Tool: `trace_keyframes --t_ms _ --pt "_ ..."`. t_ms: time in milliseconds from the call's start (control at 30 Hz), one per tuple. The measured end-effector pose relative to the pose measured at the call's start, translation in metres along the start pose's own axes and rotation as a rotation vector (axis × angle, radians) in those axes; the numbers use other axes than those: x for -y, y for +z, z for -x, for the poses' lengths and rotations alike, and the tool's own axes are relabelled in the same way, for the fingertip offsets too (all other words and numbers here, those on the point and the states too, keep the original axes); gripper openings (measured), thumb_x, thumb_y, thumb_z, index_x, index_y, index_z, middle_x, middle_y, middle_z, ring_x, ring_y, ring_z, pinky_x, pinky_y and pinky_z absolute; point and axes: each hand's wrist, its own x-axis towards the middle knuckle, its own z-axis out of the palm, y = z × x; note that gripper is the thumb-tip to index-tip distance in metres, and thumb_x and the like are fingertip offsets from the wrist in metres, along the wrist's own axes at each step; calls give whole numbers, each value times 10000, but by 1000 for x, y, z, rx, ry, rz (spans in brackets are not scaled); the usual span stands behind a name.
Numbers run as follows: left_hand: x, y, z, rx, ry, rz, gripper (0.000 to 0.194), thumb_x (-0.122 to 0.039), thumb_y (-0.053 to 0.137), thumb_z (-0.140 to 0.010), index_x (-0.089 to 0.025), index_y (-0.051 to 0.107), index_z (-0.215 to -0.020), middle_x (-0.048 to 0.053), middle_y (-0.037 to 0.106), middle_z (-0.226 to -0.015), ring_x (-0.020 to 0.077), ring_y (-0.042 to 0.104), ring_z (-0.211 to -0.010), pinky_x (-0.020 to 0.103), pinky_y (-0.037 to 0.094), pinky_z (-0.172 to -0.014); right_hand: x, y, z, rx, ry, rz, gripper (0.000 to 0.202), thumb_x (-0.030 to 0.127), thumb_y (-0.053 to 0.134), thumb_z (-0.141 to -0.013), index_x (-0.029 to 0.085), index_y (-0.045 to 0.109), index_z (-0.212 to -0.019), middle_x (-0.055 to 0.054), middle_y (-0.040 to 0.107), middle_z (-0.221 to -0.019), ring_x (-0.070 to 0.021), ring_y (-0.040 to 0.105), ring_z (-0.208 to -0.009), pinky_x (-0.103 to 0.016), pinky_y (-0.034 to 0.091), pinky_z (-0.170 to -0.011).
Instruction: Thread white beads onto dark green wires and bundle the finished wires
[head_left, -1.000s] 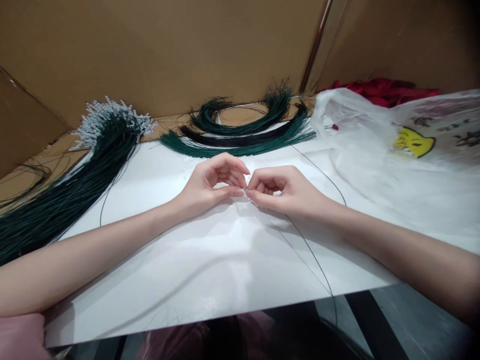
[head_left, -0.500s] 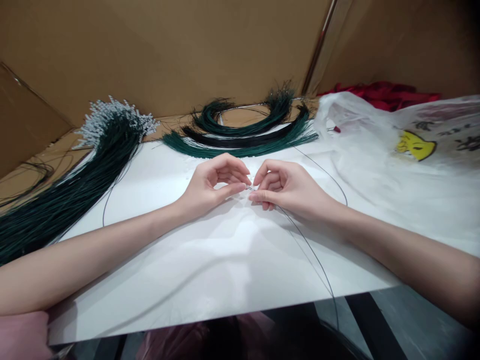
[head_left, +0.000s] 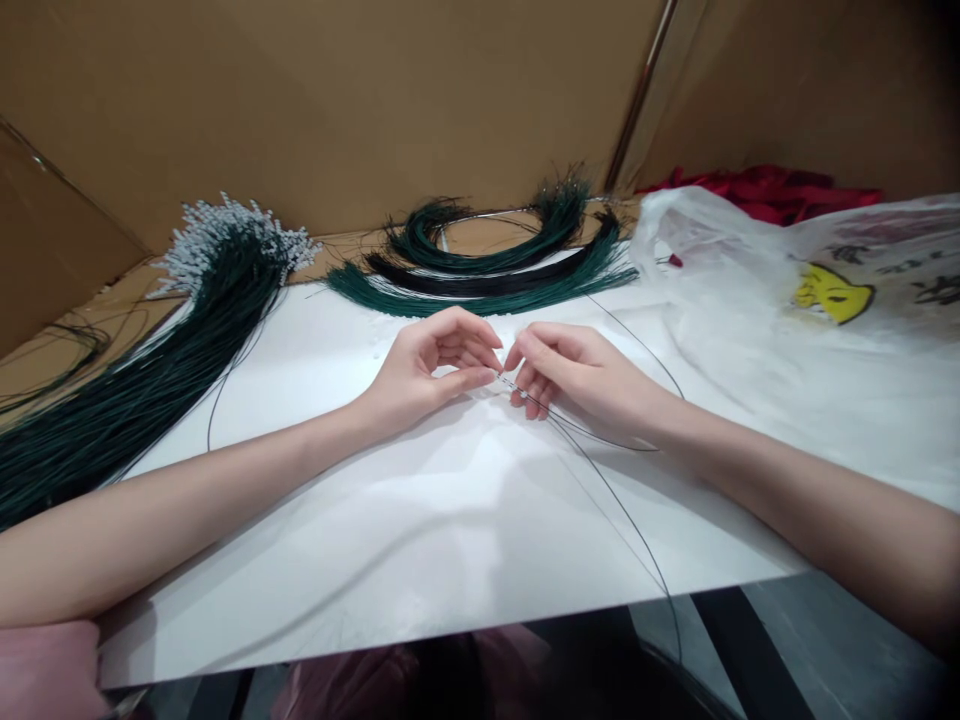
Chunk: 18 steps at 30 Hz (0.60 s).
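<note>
My left hand [head_left: 433,362] is closed in a pinch, thumb and fingertips holding the tip of a thin dark wire with small whitish beads [head_left: 511,384] on it. Facing it, my right hand [head_left: 566,365] has its thumb lifted off the wire and its fingers loosely curled. The beaded part lies against the fingers of that hand. Two dark strands [head_left: 600,470] trail from it to the right, one running down past the table's front edge. Loose small white beads [head_left: 409,318] seem to lie behind my hands, partly hidden.
A large bundle of dark green wires [head_left: 150,380] with white beaded tips [head_left: 225,240] lies left. Curved bundles of green and black wire [head_left: 480,290] rest at the back. A clear plastic bag [head_left: 750,340] and red fabric [head_left: 772,190] occupy the right. Cardboard walls [head_left: 337,100] surround the white tabletop [head_left: 360,580].
My right thumb has lifted up from the wire, exposing the beaded part. A second strand now shows below my right wrist. My left hand has hardly moved.
</note>
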Motion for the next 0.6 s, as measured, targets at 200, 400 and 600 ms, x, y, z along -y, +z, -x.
trace_keyframes --t_ms 200,400,600 --pt "-1 0 0 -27 8 -7 253 -179 789 -763 -159 640 -967 21 708 -853 129 709 -790 234 587 -761 4 -2 4 100 19 81 172 312 667 -882 155 610 -837 1 602 -614 -90 542 -507 -197 415 -462" --pt "-1 -1 0 -30 0 2 257 -176 792 -759 -155 637 -964 26 722 -852 132 716 -786 238 582 -767 3 -3 2 105 19 65 95 226 672 -852 154 626 -892 10 607 -613 -96 565 -507 -207 435 -476" --pt "-2 0 0 -37 -13 12 251 -201 804 -748 -156 647 -938 31 729 -843 154 726 -791 260 582 -762 3 -2 1 78 15 55 199 335 720 -834 152 642 -842 8 606 -609 -98 565 -510 -214 440 -475"
